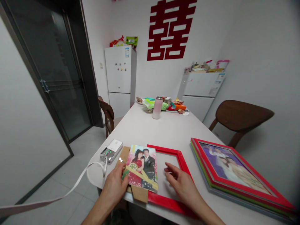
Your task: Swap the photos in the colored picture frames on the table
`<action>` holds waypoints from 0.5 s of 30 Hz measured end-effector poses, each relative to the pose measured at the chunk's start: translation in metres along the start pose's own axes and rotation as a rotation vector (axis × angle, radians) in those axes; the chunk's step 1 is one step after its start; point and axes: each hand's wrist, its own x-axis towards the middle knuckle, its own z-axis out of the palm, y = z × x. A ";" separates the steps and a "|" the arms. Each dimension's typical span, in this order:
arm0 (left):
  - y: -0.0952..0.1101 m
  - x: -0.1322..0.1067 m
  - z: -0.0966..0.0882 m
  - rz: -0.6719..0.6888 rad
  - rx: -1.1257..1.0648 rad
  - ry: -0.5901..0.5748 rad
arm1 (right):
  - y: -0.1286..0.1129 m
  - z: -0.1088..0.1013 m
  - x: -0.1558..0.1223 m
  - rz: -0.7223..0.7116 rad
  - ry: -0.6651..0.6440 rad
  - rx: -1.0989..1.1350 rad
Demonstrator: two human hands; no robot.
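Note:
My left hand [117, 181] grips the left edge of a photo [142, 167] of a couple, one in a red dress and one in a dark suit; its thumb lies on the photo's front. Strips of yellowish tape cross the photo's lower part. Beneath it sits a brown backing board [140, 194] with a small metal clip; whether my fingers also hold the board I cannot tell. An empty red picture frame [172, 204] lies flat on the table, partly under the board. Over this frame hovers my right hand [181, 182], fingers apart and holding nothing.
Stacked framed pictures [234, 168] lie at the right of the white table [131, 125]. A power bank-like device [112, 150] with a white strap [79, 179] is at the left edge. Farther back stand a pink bottle [157, 107] and assorted packets. Brown chairs [241, 115] flank the table.

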 end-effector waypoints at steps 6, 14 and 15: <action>0.000 -0.001 -0.001 0.052 0.020 0.007 | -0.018 0.028 0.012 0.280 -0.161 0.597; 0.034 -0.010 0.021 0.337 0.116 -0.049 | -0.049 0.018 0.014 0.238 -0.121 0.752; 0.039 -0.010 0.027 0.378 0.109 -0.050 | -0.056 0.014 0.013 0.208 -0.089 0.738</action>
